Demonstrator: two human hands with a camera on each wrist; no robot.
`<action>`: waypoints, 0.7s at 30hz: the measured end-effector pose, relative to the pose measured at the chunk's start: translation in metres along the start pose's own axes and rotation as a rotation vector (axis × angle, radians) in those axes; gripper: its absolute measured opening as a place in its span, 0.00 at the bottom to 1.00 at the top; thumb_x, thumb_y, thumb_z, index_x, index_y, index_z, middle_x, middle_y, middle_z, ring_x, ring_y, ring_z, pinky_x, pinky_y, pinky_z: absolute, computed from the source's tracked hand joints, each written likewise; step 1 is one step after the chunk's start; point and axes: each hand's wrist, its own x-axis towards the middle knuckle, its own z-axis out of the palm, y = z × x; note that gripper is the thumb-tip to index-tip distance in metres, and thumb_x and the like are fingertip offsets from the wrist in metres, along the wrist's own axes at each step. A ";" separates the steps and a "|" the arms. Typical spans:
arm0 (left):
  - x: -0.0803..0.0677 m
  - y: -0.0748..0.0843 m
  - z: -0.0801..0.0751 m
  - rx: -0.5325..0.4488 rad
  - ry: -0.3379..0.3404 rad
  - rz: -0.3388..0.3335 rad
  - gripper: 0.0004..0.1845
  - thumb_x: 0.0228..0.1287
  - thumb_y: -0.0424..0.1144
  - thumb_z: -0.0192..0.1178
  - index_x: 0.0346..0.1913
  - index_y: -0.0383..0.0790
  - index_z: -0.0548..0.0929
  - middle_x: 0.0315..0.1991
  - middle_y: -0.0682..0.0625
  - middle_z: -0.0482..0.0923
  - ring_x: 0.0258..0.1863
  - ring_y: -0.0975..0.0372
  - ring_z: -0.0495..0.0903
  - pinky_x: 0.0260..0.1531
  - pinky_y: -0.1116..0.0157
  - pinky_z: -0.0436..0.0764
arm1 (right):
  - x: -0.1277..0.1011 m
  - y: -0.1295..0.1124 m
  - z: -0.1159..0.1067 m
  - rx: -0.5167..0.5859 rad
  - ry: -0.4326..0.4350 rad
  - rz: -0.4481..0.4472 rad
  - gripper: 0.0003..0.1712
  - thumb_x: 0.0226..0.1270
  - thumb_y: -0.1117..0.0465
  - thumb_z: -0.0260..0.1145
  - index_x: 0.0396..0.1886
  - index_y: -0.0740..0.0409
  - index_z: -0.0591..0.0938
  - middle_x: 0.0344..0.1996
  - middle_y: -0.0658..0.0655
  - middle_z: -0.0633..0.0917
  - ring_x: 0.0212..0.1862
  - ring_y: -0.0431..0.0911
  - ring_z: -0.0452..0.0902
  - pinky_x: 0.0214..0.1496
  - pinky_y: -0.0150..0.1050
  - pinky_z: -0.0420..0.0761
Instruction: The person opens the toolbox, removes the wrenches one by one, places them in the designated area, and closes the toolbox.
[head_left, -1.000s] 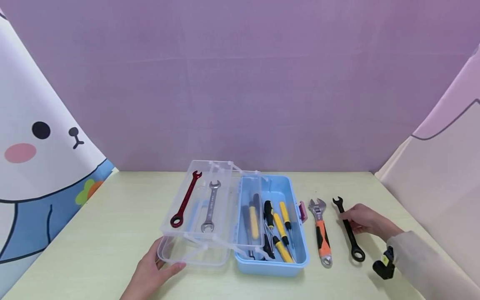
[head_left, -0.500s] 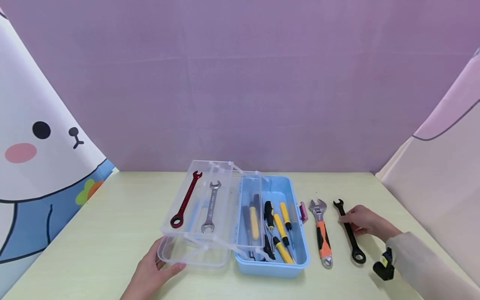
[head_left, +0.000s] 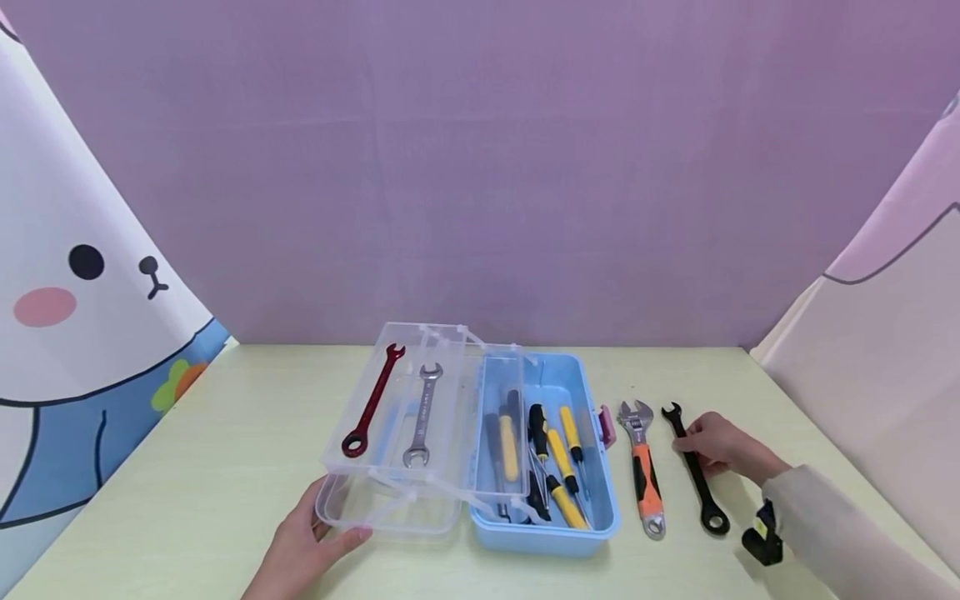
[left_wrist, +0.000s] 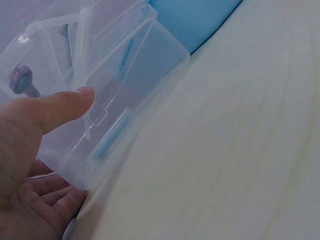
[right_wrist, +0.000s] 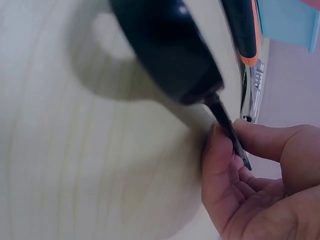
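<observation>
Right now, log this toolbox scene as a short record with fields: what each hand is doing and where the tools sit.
left hand: left hand holds the near corner of the clear tray
right hand: right hand pinches the shaft of the black wrench, which lies on the table
in the clear tray: red wrench and silver wrench
in the blue toolbox: yellow-and-black screwdrivers
beside the toolbox: orange-handled adjustable wrench, between toolbox and black wrench
</observation>
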 end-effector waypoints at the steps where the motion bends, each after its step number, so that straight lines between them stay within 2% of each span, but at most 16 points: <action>1: 0.000 0.000 0.000 0.005 0.000 -0.003 0.53 0.51 0.54 0.71 0.71 0.30 0.54 0.68 0.28 0.60 0.65 0.39 0.65 0.62 0.49 0.74 | 0.000 0.000 0.000 -0.006 0.003 0.000 0.13 0.66 0.64 0.60 0.22 0.58 0.68 0.17 0.49 0.69 0.20 0.40 0.67 0.21 0.31 0.75; 9: 0.001 0.000 0.000 0.023 -0.004 -0.021 0.56 0.48 0.58 0.71 0.71 0.31 0.53 0.68 0.28 0.59 0.65 0.38 0.64 0.61 0.48 0.74 | 0.000 0.000 0.002 -0.087 0.073 -0.006 0.13 0.63 0.64 0.63 0.22 0.60 0.69 0.16 0.51 0.70 0.20 0.42 0.70 0.22 0.35 0.82; 12: 0.001 0.000 0.000 0.027 -0.009 -0.033 0.57 0.47 0.59 0.71 0.71 0.31 0.52 0.68 0.28 0.58 0.66 0.38 0.64 0.62 0.48 0.73 | -0.002 -0.001 0.002 -0.101 0.097 0.000 0.11 0.62 0.64 0.63 0.27 0.65 0.71 0.19 0.55 0.72 0.22 0.44 0.72 0.23 0.37 0.84; 16: 0.002 0.000 0.000 0.029 -0.014 -0.047 0.58 0.47 0.61 0.70 0.71 0.31 0.51 0.69 0.28 0.57 0.66 0.38 0.63 0.62 0.47 0.73 | -0.003 -0.002 0.003 -0.107 0.116 0.028 0.14 0.61 0.64 0.63 0.34 0.72 0.71 0.23 0.59 0.74 0.23 0.45 0.73 0.24 0.37 0.84; 21: 0.002 0.000 0.001 0.037 -0.012 -0.038 0.58 0.47 0.60 0.70 0.71 0.31 0.52 0.69 0.28 0.58 0.66 0.38 0.64 0.61 0.49 0.74 | -0.003 -0.003 0.006 -0.130 0.167 0.027 0.11 0.56 0.65 0.64 0.25 0.68 0.71 0.18 0.56 0.74 0.19 0.43 0.74 0.21 0.37 0.85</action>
